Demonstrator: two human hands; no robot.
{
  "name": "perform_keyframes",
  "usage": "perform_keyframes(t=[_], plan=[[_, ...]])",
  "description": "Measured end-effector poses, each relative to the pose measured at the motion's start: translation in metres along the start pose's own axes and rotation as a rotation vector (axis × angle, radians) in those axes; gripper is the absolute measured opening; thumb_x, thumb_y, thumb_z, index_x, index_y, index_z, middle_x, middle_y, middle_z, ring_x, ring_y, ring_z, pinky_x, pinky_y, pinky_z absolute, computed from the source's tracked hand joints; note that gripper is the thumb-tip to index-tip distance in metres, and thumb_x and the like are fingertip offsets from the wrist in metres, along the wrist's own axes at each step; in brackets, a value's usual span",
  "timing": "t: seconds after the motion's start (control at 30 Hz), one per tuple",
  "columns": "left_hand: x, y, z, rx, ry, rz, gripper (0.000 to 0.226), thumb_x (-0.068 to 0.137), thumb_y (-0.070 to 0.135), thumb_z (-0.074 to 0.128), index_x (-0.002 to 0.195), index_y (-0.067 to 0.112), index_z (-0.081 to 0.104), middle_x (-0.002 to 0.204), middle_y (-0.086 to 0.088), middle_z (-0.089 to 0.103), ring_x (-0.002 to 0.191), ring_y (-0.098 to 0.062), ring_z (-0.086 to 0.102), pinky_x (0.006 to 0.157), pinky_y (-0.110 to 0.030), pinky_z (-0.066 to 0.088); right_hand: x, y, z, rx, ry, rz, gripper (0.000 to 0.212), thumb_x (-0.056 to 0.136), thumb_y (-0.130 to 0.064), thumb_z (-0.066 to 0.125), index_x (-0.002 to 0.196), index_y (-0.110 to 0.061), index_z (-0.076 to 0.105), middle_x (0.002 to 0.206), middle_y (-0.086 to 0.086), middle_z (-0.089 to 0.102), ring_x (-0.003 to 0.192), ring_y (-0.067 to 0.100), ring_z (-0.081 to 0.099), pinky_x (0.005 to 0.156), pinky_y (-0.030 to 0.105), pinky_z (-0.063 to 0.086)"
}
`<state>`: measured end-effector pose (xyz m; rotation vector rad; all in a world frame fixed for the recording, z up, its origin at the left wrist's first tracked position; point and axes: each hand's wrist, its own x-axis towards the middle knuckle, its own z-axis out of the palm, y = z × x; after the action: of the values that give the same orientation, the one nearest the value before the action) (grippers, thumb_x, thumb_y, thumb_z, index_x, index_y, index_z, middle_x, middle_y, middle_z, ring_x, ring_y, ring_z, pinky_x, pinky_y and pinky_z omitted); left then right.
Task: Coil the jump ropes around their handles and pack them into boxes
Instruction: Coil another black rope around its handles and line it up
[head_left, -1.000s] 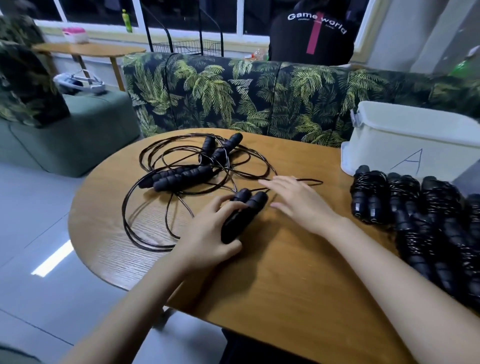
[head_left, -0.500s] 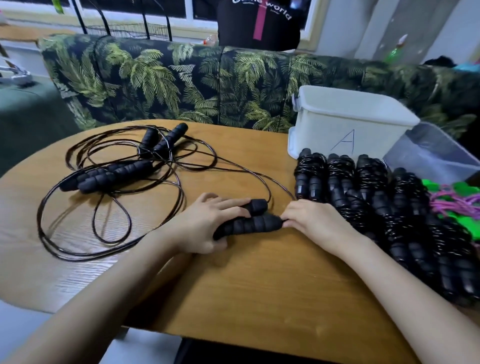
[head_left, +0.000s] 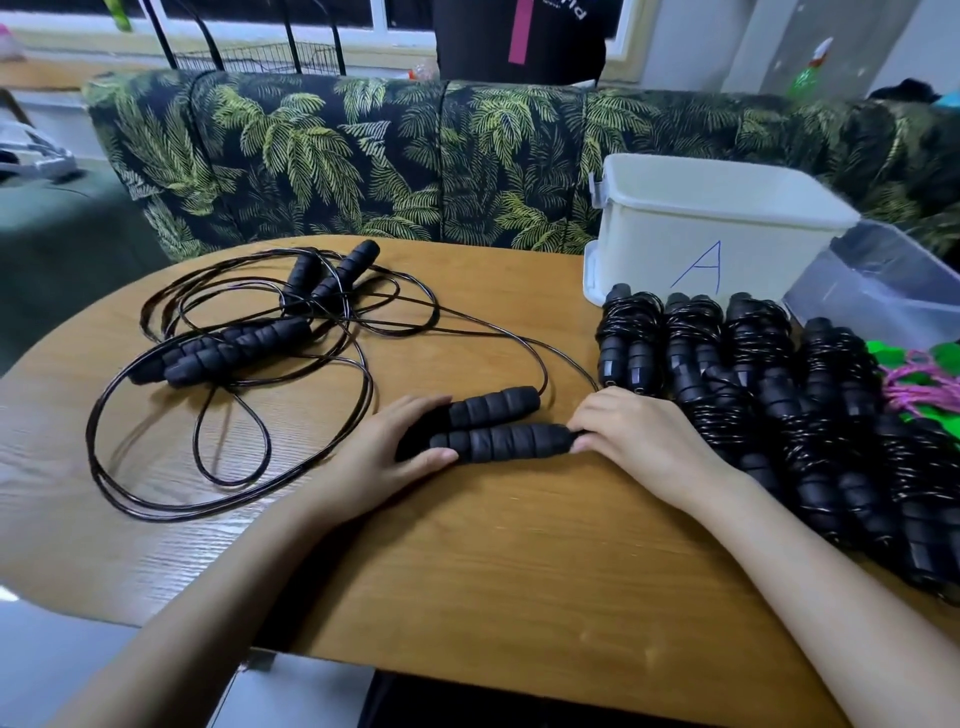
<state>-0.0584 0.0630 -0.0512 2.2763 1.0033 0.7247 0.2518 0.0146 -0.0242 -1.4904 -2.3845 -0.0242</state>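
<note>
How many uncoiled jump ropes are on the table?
3. First handle pair: gripped by the left hand, pinched by the right hand. Second pair: left of it. Third pair: farther back, near the sofa. Tangled cords may hide more.

One wide-angle camera sits at the person's head, looking forward and down across the wooden table (head_left: 467, 597), with both forearms entering from the bottom edge. It is near enough that the left hand (head_left: 379, 457), the right hand (head_left: 639, 441) and the jump rope handles (head_left: 493, 431) they hold fill mid-frame. It faces the palm-print sofa (head_left: 415, 156) and the window (head_left: 249, 10) at the top edge, and the lens bows the table's rim.
</note>
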Motion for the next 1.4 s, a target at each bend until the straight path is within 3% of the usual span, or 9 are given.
perform_keyframes(t=[0.23, 0.57, 0.73, 0.8, 0.93, 1.03, 1.2, 1.4], plan=[[-0.001, -0.001, -0.003, -0.030, -0.026, 0.011, 0.067, 0.088, 0.055, 0.057, 0.143, 0.017, 0.048, 0.136, 0.006, 0.055, 0.129, 0.001, 0.048, 0.109, -0.018, 0.035, 0.000, -0.003, 0.002, -0.015, 0.047, -0.058, 0.009, 0.082, -0.026, 0.078, 0.085, -0.019, 0.072, 0.087, -0.013, 0.068, 0.089, 0.015, 0.064, 0.064, 0.021, 0.039], [-0.002, 0.001, -0.005, -0.159, -0.057, -0.034, 0.063, 0.081, 0.051, 0.065, 0.137, 0.028, 0.048, 0.135, 0.013, 0.054, 0.128, 0.002, 0.048, 0.106, -0.012, 0.034, 0.003, -0.002, 0.005, -0.008, 0.046, -0.049, 0.006, 0.084, -0.026, 0.075, 0.085, -0.020, 0.072, 0.086, -0.014, 0.068, 0.086, 0.013, 0.062, 0.064, 0.022, 0.038], [-0.001, 0.001, -0.002, -0.111, -0.014, -0.004, 0.060, 0.076, 0.051, 0.071, 0.129, 0.030, 0.050, 0.128, 0.014, 0.056, 0.122, 0.001, 0.052, 0.104, -0.016, 0.040, 0.011, -0.002, 0.007, -0.001, 0.023, 0.042, 0.014, 0.091, -0.034, 0.066, 0.094, -0.023, 0.074, 0.094, -0.014, 0.068, 0.091, 0.014, 0.061, 0.063, 0.026, 0.035], [-0.004, 0.001, -0.005, -0.142, -0.018, 0.012, 0.055, 0.077, 0.044, 0.071, 0.127, 0.032, 0.050, 0.128, 0.011, 0.058, 0.122, -0.003, 0.054, 0.104, -0.017, 0.040, 0.014, -0.005, 0.004, 0.003, -0.019, 0.058, 0.021, 0.091, -0.041, 0.064, 0.103, -0.025, 0.073, 0.100, -0.015, 0.067, 0.098, 0.009, 0.059, 0.067, 0.027, 0.041], [-0.011, -0.003, -0.018, -0.168, -0.073, 0.060, 0.049, 0.083, 0.033, 0.068, 0.129, 0.017, 0.057, 0.133, 0.001, 0.057, 0.131, -0.012, 0.050, 0.110, -0.021, 0.036, 0.017, -0.010, 0.003, 0.080, -0.042, 0.027, 0.038, 0.086, -0.047, 0.068, 0.117, -0.026, 0.064, 0.108, -0.019, 0.060, 0.101, 0.002, 0.053, 0.078, 0.029, 0.049], [-0.014, -0.003, -0.021, -0.108, -0.104, 0.091, 0.048, 0.087, 0.033, 0.068, 0.129, 0.014, 0.057, 0.132, 0.002, 0.055, 0.129, -0.017, 0.051, 0.108, -0.022, 0.038, 0.018, -0.012, 0.003, 0.091, -0.065, -0.047, 0.029, 0.087, -0.043, 0.068, 0.111, -0.027, 0.064, 0.099, -0.022, 0.057, 0.096, -0.002, 0.049, 0.071, 0.028, 0.050], [-0.017, -0.004, -0.015, -0.075, -0.073, 0.102, 0.048, 0.088, 0.039, 0.069, 0.131, 0.022, 0.056, 0.132, 0.006, 0.053, 0.128, -0.017, 0.052, 0.108, -0.027, 0.039, 0.018, -0.021, 0.010, 0.072, -0.004, -0.154, 0.009, 0.088, -0.031, 0.071, 0.091, -0.024, 0.067, 0.088, -0.017, 0.065, 0.091, 0.008, 0.057, 0.058, 0.028, 0.048], [-0.017, -0.005, -0.015, -0.070, -0.071, 0.101, 0.047, 0.086, 0.030, 0.076, 0.129, 0.022, 0.058, 0.132, 0.007, 0.053, 0.128, -0.016, 0.052, 0.108, -0.023, 0.038, 0.017, -0.017, 0.012, 0.056, 0.025, -0.130, 0.007, 0.089, -0.028, 0.069, 0.084, -0.025, 0.065, 0.083, -0.017, 0.065, 0.084, 0.009, 0.058, 0.056, 0.027, 0.045]])
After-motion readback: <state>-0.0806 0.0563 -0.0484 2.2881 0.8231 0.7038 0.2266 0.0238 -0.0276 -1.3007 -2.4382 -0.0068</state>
